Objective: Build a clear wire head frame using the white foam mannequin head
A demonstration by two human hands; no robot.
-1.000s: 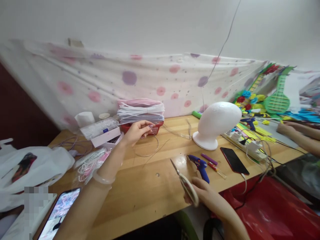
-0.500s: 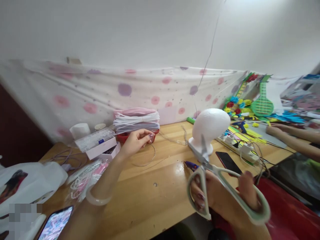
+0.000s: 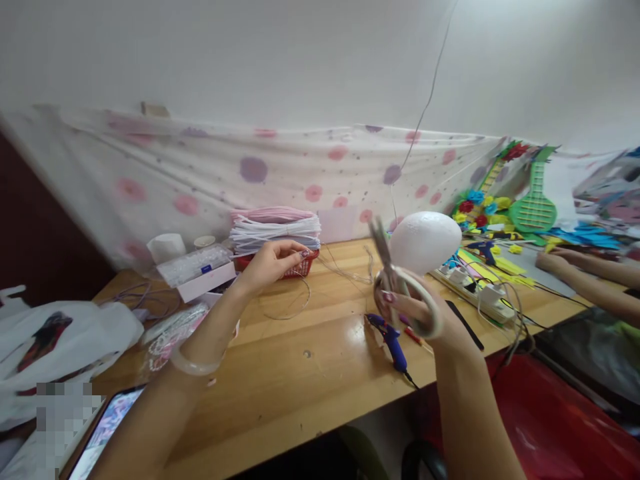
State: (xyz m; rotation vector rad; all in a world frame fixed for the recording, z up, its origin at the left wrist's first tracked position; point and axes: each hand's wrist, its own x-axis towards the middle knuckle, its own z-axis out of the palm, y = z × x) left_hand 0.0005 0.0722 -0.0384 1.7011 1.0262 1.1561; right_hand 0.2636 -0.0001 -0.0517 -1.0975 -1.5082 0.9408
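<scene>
My left hand [image 3: 270, 268] is above the table with thumb and fingertips pinched on a thin wire [image 3: 306, 301], which curves down toward the wood. It hovers just in front of a red basket [image 3: 301, 265] with bundled pink and white fuzzy stems [image 3: 275, 230] above it. In my right hand [image 3: 434, 310] is a pair of scissors [image 3: 383, 243], its blades together and pointing up, slightly blurred. Behind the scissors stands a smooth white egg-shaped form [image 3: 427, 241], its base covered by my hand. A blue glue gun [image 3: 393, 341] lies below my right hand.
A clear compartment box [image 3: 195, 263], plastic bags [image 3: 65, 347] and a phone [image 3: 107, 433] are on the left. A power strip [image 3: 480, 297] with cables and a dark phone [image 3: 465, 325] lie right. Another person's hands [image 3: 555, 260] work near a green paper instrument [image 3: 534, 212].
My right hand has raised the scissors and moved them left, and their spread blades have closed. The glue gun shows more fully. My left hand keeps its pinch on the wire.
</scene>
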